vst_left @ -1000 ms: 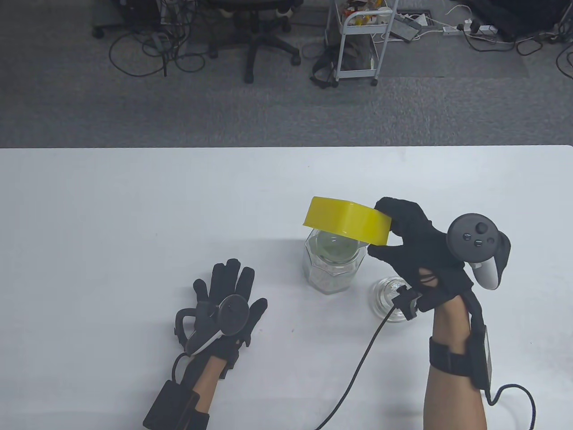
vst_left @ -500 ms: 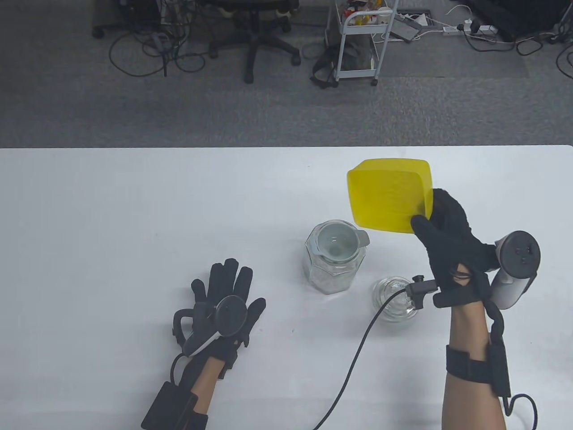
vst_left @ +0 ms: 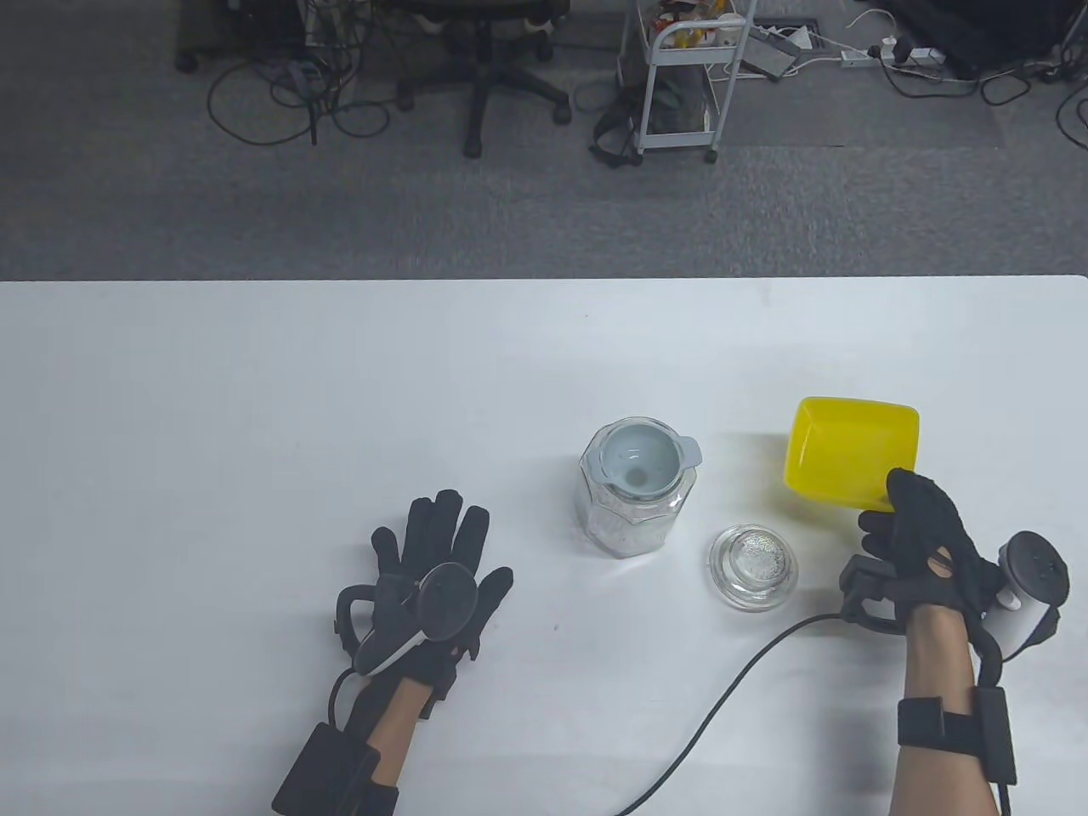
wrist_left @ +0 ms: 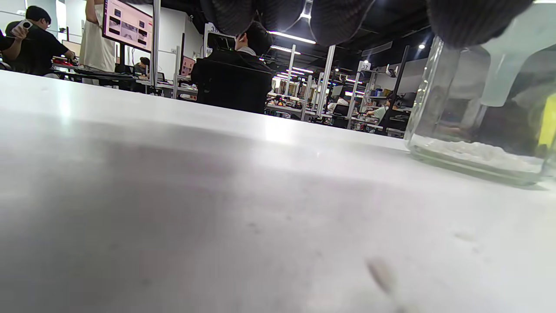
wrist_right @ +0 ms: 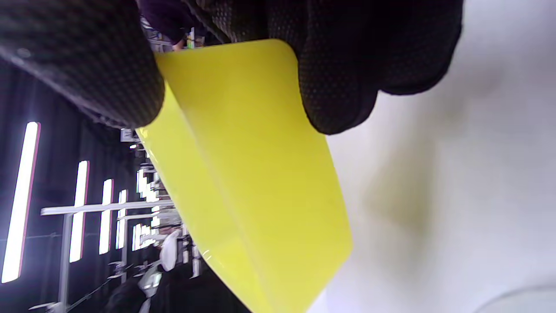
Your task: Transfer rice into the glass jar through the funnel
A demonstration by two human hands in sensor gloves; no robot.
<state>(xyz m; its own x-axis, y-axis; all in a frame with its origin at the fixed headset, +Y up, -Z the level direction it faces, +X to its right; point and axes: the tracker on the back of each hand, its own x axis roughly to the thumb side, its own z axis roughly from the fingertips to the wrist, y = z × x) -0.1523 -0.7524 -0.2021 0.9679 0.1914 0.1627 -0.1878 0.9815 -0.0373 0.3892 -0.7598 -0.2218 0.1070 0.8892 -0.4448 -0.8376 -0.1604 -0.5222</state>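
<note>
A glass jar (vst_left: 636,510) stands mid-table with a pale funnel (vst_left: 642,459) in its mouth and white rice at its bottom; it also shows in the left wrist view (wrist_left: 478,113). My right hand (vst_left: 922,531) grips the rim of a yellow square bowl (vst_left: 852,455) to the right of the jar, low over the table; the right wrist view shows the fingers (wrist_right: 339,65) pinching the bowl (wrist_right: 252,174). My left hand (vst_left: 438,552) rests flat on the table, fingers spread, left of the jar, holding nothing.
The jar's glass lid (vst_left: 755,567) lies on the table between the jar and my right hand. A black cable (vst_left: 722,688) runs from the right wrist toward the near table edge. The table's far edge borders grey carpet.
My right hand tipped the yellow bowl back upright off the funnel, then carried it right and down toward the table. The funnel is now uncovered. My left hand stayed in place.
</note>
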